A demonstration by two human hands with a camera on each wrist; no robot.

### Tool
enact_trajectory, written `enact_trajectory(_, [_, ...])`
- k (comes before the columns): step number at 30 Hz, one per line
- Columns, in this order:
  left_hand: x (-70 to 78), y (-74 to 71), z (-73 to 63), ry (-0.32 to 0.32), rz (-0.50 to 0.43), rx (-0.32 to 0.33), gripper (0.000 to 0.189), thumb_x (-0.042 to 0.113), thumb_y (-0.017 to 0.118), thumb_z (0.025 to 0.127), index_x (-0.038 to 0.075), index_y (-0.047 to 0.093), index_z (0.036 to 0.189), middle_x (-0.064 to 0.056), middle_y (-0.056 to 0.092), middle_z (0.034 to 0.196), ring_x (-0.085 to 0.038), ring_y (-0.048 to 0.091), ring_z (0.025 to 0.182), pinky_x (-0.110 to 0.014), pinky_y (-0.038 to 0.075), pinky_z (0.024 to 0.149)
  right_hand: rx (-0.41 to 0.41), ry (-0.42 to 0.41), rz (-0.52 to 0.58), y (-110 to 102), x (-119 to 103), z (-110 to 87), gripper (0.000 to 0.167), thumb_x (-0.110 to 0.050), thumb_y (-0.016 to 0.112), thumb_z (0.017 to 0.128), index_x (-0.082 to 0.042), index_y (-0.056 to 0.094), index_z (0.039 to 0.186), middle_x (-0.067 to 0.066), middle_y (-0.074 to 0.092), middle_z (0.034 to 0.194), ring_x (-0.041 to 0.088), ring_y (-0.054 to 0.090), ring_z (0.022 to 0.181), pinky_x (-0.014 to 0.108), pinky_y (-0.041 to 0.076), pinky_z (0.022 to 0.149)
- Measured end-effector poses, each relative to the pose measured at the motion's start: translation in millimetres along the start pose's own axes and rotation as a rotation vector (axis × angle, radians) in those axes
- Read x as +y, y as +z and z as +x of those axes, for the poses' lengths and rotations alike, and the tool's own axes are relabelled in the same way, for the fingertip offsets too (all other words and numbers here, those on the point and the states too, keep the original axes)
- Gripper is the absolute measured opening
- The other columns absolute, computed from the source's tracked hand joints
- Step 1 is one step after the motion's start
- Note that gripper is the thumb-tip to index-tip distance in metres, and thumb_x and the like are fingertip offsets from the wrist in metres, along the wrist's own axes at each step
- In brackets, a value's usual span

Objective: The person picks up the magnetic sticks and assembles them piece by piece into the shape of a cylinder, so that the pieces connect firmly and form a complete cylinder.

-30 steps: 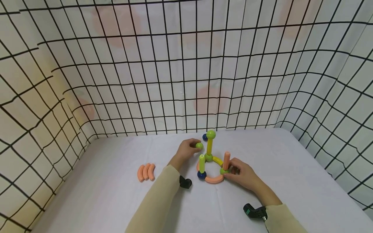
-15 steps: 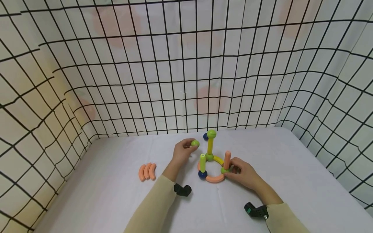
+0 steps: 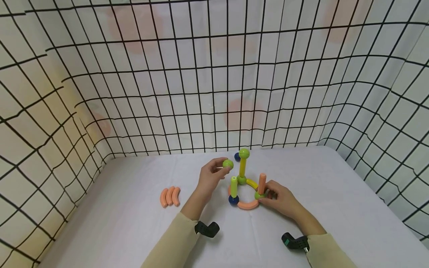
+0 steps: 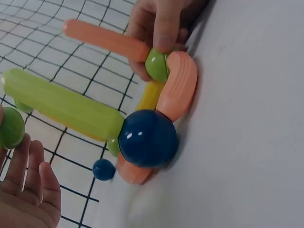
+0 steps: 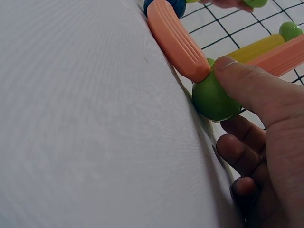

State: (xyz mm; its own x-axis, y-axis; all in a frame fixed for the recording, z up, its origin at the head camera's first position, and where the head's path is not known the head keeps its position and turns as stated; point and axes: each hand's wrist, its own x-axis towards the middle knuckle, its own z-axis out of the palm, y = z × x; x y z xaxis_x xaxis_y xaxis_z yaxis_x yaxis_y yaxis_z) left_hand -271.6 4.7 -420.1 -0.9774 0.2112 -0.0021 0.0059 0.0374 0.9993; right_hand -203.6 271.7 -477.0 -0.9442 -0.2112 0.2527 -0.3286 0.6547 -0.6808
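Observation:
A green ball (image 3: 228, 164) is pinched between the thumb and fingers of my left hand (image 3: 210, 176), raised left of a ball-and-rod structure. My right hand (image 3: 279, 198) grips the green ball (image 5: 214, 99) at the structure's right corner, where an upright orange rod (image 3: 262, 184) stands. Curved orange (image 3: 248, 205) and yellow (image 3: 252, 183) rods join the corner balls into a ring on the table. On the left corner's dark blue ball (image 4: 148, 138) stands a light green rod (image 4: 61, 102). At the back corner, a yellow rod (image 3: 242, 168) rises to a green ball (image 3: 244, 153) on top.
Several curved orange rods (image 3: 169, 196) lie side by side on the white table (image 3: 127, 223), left of my left arm. A loose dark blue ball (image 3: 237, 156) sits behind the structure. Black netting over white cloth (image 3: 187, 123) encloses the back and sides.
My left hand first drew back left with its green ball, then lifted it slightly back toward the structure. My right hand keeps its grip on the corner ball.

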Motion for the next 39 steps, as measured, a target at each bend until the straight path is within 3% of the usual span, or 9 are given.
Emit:
enact_trajectory(6, [5.2, 0.0, -16.0, 0.028, 0.004, -0.023, 0.037, 0.032, 0.075, 0.090, 0.027, 0.066, 0.126, 0.004, 0.068, 0.120, -0.012, 0.063, 0.105, -0.027, 0.053, 0.088, 0.010, -0.019, 0.004, 2, 1, -0.5, 0.026, -0.024, 0.081, 0.085, -0.021, 0.070, 0.109, -0.006, 0.061, 0.096, 0.003, 0.051, 0.077, 0.022, 0.044, 0.066])
enact_trajectory(12, [6.4, 0.9, -27.5, 0.116, 0.002, -0.031, 0.037, 0.029, 0.074, 0.091, 0.024, 0.066, 0.126, 0.001, 0.070, 0.117, -0.013, 0.061, 0.108, -0.028, 0.049, 0.092, 0.013, -0.027, 0.005, 4, 2, -0.2, 0.026, -0.024, 0.081, 0.084, -0.021, 0.071, 0.108, -0.006, 0.061, 0.096, 0.003, 0.052, 0.077, 0.022, 0.044, 0.066])
enact_trajectory(18, [10.5, 2.1, -37.3, 0.179, 0.011, -0.084, 0.037, 0.025, 0.074, 0.091, 0.023, 0.065, 0.126, -0.001, 0.069, 0.116, -0.016, 0.062, 0.107, -0.031, 0.050, 0.092, 0.012, -0.015, -0.002, 4, 2, 0.2, 0.026, -0.024, 0.081, 0.084, -0.021, 0.070, 0.108, -0.006, 0.060, 0.095, 0.003, 0.052, 0.077, 0.022, 0.044, 0.066])
enact_trajectory(28, [7.8, 2.4, -41.8, 0.197, 0.054, -0.096, 0.038, 0.020, 0.073, 0.091, 0.019, 0.065, 0.128, -0.001, 0.067, 0.119, -0.016, 0.060, 0.109, -0.030, 0.050, 0.092, 0.013, -0.020, 0.000, 3, -1, -0.4, 0.026, -0.025, 0.081, 0.084, -0.020, 0.070, 0.108, -0.006, 0.060, 0.095, 0.003, 0.052, 0.078, 0.022, 0.044, 0.066])
enact_trajectory(39, [3.8, -0.9, -44.1, 0.218, 0.025, -0.126, 0.039, 0.021, 0.073, 0.092, 0.025, 0.062, 0.130, -0.002, 0.069, 0.119, -0.015, 0.061, 0.113, -0.034, 0.048, 0.099, 0.013, -0.016, -0.008, 4, -5, -0.3, 0.025, -0.023, 0.082, 0.083, -0.021, 0.069, 0.104, -0.006, 0.061, 0.095, 0.003, 0.053, 0.078, 0.022, 0.045, 0.067])
